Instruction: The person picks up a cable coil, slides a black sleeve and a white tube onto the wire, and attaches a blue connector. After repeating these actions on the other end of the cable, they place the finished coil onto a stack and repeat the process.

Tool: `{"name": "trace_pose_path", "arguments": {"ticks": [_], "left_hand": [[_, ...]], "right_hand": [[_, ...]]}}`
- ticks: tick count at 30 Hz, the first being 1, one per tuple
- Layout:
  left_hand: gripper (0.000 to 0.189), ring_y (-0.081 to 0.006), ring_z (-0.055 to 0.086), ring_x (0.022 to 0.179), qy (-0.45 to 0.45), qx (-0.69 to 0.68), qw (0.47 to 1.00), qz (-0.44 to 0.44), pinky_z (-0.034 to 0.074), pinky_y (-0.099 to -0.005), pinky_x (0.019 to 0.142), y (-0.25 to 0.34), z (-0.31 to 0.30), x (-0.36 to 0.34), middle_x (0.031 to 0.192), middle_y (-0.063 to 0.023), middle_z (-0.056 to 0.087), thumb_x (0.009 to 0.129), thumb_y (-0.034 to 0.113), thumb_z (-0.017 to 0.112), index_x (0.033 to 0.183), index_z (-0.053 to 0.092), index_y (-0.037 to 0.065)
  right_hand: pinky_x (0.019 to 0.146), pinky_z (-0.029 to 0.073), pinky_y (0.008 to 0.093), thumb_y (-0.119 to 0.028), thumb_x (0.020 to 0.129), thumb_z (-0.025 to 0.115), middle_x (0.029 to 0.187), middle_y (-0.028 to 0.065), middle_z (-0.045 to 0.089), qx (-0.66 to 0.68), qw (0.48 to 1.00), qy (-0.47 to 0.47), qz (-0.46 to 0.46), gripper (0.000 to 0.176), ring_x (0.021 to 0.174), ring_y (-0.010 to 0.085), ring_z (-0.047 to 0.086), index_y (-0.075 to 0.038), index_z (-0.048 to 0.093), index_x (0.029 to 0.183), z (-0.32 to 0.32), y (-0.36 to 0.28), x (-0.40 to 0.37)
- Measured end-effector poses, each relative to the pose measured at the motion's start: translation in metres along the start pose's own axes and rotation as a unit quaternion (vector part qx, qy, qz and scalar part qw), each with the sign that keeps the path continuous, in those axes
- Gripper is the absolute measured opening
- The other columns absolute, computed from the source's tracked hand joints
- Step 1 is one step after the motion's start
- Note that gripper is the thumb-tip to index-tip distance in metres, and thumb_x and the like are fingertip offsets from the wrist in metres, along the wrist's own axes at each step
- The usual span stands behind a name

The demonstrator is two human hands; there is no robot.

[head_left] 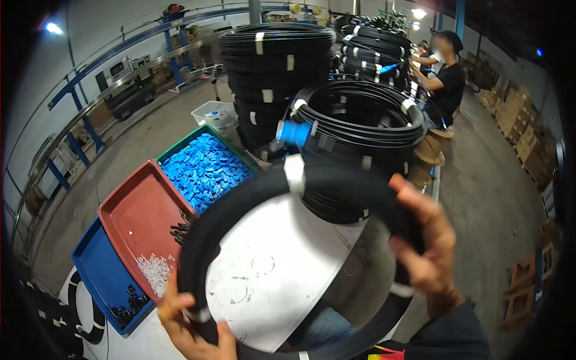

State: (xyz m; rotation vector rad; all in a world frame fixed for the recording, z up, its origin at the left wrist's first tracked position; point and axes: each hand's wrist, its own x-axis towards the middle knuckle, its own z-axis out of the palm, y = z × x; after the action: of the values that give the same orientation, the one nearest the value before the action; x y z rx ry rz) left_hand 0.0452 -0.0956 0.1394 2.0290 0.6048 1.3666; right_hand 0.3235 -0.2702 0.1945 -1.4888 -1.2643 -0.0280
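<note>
A coil of black cable (351,178), bound with white tape, is held up in front of me between both hands. My left hand (191,329) grips its lower left side, near a strip of white tape. My right hand (429,240) is wrapped round the right side, fingers outside and thumb inside the ring, slightly blurred. Through the coil shows a white tabletop (270,270) with dark ring marks. Behind the coil's top edge stands a stack of larger black cable coils (366,135), with a blue tape roll or blue fitting (294,132), blurred, at its left.
A green tray (237,150) of blue clips, a red tray (138,210) with small white pieces and black parts, and a blue tray (99,264) with black parts lie to the left. More coils (276,78) rise behind. A person (444,84) works at the back right.
</note>
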Motion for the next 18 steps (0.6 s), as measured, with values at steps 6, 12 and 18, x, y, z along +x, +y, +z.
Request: {"name": "trace_pose_path", "arguments": {"ticks": [6, 12, 18], "left_hand": [[0.069, -0.0142, 0.053, 0.1, -0.016, -0.136, 0.986, 0.09, 0.044, -0.0233, 0.084, 0.023, 0.057, 0.139, 0.131, -0.0161, 0.05, 0.066, -0.011, 0.049, 0.134, 0.044, 0.002], [0.063, -0.0105, 0.054, 0.082, -0.165, -0.218, 0.962, 0.022, 0.046, -0.0206, 0.069, 0.02, 0.109, 0.244, 0.108, -0.0085, 0.061, 0.063, -0.01, 0.056, 0.124, 0.054, 0.002], [0.066, -0.009, 0.049, 0.065, -0.264, -0.203, 0.939, -0.083, 0.04, -0.0216, 0.056, -0.007, 0.165, 0.291, 0.085, -0.0012, 0.054, 0.058, -0.018, 0.058, 0.121, 0.056, 0.002]], "right_hand": [[0.116, 0.036, 0.0359, 0.016, 0.08, 0.056, 0.147, 0.0202, 0.051, -0.036, 0.995, 0.057, -0.079, 0.067, 0.138, 0.0249, 0.049, -0.001, 0.046, 0.144, -0.057, -0.014, 0.095], [0.096, 0.052, 0.0289, 0.013, 0.078, 0.063, 0.14, 0.0164, 0.055, 0.008, 1.0, 0.016, 0.024, 0.065, 0.132, 0.0202, 0.052, -0.002, 0.049, 0.14, -0.102, 0.027, 0.163], [0.084, 0.055, 0.0268, 0.02, 0.079, 0.061, 0.129, 0.0125, 0.061, 0.006, 0.988, -0.002, 0.153, 0.061, 0.105, 0.0159, 0.063, -0.001, 0.05, 0.136, -0.127, 0.081, 0.199]]}}
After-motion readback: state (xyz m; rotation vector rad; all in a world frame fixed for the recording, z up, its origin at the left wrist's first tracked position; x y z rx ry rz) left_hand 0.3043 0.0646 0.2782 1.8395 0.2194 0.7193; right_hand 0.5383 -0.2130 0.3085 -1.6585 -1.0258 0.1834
